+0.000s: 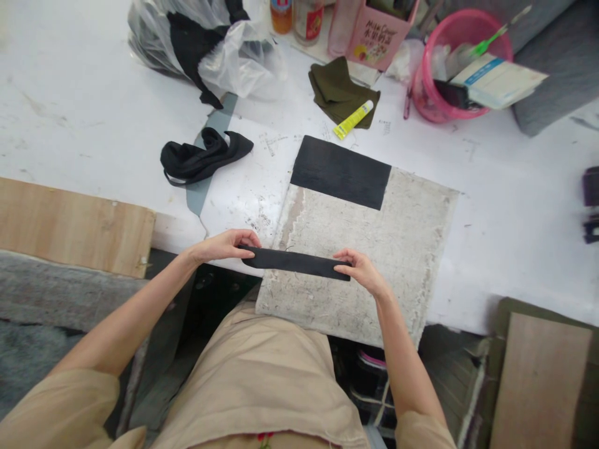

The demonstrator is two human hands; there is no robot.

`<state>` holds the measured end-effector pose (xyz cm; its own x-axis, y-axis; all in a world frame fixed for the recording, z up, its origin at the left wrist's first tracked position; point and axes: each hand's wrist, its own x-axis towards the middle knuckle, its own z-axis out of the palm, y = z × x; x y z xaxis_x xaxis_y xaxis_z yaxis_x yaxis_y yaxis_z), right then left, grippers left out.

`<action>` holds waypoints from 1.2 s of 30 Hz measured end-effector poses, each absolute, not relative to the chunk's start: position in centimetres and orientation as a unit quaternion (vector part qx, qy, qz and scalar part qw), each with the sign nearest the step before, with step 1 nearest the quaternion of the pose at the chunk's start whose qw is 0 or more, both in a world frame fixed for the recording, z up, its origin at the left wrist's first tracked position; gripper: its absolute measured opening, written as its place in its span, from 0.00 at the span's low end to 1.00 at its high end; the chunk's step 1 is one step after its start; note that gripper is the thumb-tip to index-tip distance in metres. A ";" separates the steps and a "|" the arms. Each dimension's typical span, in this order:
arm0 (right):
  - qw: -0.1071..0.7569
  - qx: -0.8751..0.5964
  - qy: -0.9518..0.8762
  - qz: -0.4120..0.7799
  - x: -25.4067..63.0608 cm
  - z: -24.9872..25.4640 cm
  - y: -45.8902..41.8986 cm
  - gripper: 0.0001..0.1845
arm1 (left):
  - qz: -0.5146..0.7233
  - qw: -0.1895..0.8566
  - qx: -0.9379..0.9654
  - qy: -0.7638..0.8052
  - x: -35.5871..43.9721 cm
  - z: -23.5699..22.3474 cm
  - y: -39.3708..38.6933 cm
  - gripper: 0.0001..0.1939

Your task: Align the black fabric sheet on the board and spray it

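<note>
A long black fabric strip (294, 262) is stretched sideways in front of me, over the near part of a worn grey-white board (355, 299). My left hand (229, 244) pinches the strip's left end between thumb and fingers. At the other end, my right hand (360, 269) grips it the same way. On the board's far left corner lies a flat black rectangular piece (341, 171), apart from both hands. A crumpled bundle of black fabric (203, 156) rests on the table, beyond my left hand.
Behind the board are olive fabric pieces (339, 90) with a yellow tube (353, 120) on top. A pink basket (423, 93), a pink box (379, 37), bottles (307, 22) and a plastic bag (243, 59) stand farther back. Wooden boards lie left (75, 224) and right (540, 380).
</note>
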<state>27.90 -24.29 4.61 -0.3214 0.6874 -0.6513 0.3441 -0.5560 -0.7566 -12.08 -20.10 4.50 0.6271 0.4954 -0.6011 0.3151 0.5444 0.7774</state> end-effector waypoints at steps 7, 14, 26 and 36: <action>0.121 -0.576 -0.476 0.654 27.9 4.8 -24.5 0.19 | 0.073 0.757 0.484 0.432 -12.1 4.7 -20.3 0.19; 0.076 -0.579 -0.521 0.623 27.9 4.7 -24.3 0.14 | 0.087 0.756 0.477 0.440 -12.3 4.8 -20.6 0.20; 0.094 -0.621 -0.463 0.625 26.7 6.0 -23.8 0.17 | 0.104 0.754 0.455 0.462 -12.7 4.7 -21.6 0.19; 0.132 -0.618 -0.419 0.652 26.3 6.0 -24.0 0.18 | 0.108 0.767 0.440 0.455 -13.2 4.7 -22.5 0.18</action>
